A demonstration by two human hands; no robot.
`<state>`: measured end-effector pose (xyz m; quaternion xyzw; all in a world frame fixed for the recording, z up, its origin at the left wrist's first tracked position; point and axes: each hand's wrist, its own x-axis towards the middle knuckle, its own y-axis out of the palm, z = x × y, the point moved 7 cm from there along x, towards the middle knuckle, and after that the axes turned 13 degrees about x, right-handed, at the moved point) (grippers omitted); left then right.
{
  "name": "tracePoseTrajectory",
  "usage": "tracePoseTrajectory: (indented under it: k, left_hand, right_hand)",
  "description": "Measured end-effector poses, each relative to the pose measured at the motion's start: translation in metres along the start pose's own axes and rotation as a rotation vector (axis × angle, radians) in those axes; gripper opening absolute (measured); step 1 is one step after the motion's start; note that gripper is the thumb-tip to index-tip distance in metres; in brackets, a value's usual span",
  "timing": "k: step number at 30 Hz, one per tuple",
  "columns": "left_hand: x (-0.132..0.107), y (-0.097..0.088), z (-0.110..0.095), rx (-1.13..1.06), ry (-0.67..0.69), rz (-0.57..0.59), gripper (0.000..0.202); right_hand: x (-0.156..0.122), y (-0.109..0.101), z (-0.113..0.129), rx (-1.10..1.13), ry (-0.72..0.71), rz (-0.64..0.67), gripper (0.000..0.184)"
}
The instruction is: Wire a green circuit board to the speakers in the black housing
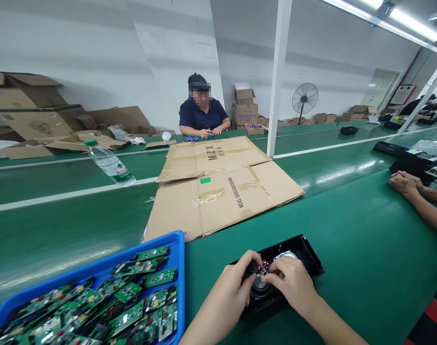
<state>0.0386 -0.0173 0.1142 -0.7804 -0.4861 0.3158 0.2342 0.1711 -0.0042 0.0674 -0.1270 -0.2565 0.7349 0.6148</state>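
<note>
A black speaker housing (309, 256) lies at an angle on the green bench in front of me, its open side up. Inside it are two round speakers, the farther speaker (285, 254) partly behind my right hand. My left hand (236, 282) is closed on what looks like a small circuit board (252, 271), dark and mostly covered by fingers. Thumb and fingers of my right hand (290, 278) pinch close beside it, at the red and black wires (265, 264); the exact wire end is hidden. Both hands are over the housing.
At the left stands a blue tray (181, 282) heaped with green circuit boards (127, 318). Beyond lies flattened cardboard (218, 201), with a water bottle (110, 163) to its left. A co-worker (203, 110) sits opposite; another person's hands (405, 183) rest at the right. A white post (278, 81) rises behind the cardboard.
</note>
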Motion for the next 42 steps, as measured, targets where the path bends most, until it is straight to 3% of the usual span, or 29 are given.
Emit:
tracePoseTrajectory:
  k: [1, 4, 8, 14, 19, 21, 24, 27, 32, 35, 38, 40, 42]
  left_hand:
    - [-0.001, 0.000, 0.000, 0.011, -0.003, 0.001, 0.022]
    - [-0.002, 0.000, -0.001, 0.037, 0.009, -0.005, 0.025]
    - [-0.001, 0.001, 0.000, 0.024, 0.023, -0.038, 0.027]
    - [0.000, 0.000, 0.001, 0.040, 0.042, -0.103, 0.025]
    - [0.001, 0.002, 0.007, -0.081, 0.014, 0.016, 0.023]
    - [0.001, 0.004, 0.009, -0.161, -0.012, 0.098, 0.021]
    - [0.003, 0.006, 0.012, -0.281, -0.078, 0.153, 0.022]
    - [0.006, 0.002, 0.016, -0.266, -0.102, 0.069, 0.022]
    - [0.011, -0.001, 0.024, -0.120, -0.139, -0.010, 0.041]
    - [0.009, -0.005, 0.021, -0.026, -0.152, -0.043, 0.040]
    - [-0.013, -0.033, 0.010, 0.135, -0.135, -0.320, 0.028]
    - [-0.042, -0.053, -0.001, 0.066, -0.023, -0.497, 0.025]
    - [-0.073, -0.060, -0.017, -0.167, 0.255, -0.433, 0.021]
  right_hand:
    - [0.000, -0.001, -0.001, 0.026, 0.054, 0.000, 0.012]
    - [0.000, 0.001, 0.000, 0.077, 0.106, 0.090, 0.032]
    - [-0.003, 0.004, 0.011, -0.018, -0.050, 0.142, 0.006]
    - [-0.006, 0.008, 0.011, -0.090, -0.055, 0.129, 0.006]
    - [-0.003, 0.006, 0.011, -0.011, -0.016, 0.149, 0.012]
    - [0.000, 0.000, 0.006, 0.136, 0.048, 0.158, 0.028]
    - [0.003, -0.022, 0.002, 0.236, 0.029, 0.040, 0.041]
    - [0.002, -0.038, 0.009, 0.025, -0.153, -0.010, 0.046]
    - [-0.004, -0.013, 0.010, -0.222, -0.227, 0.371, 0.087]
    - [-0.006, -0.004, 0.010, -0.266, -0.208, 0.456, 0.099]
    - [-0.005, -0.006, 0.007, -0.267, -0.150, 0.455, 0.098]
    - [-0.003, -0.015, -0.001, -0.286, -0.087, 0.421, 0.097]
    - [0.003, -0.036, -0.019, -0.356, -0.008, 0.288, 0.096]
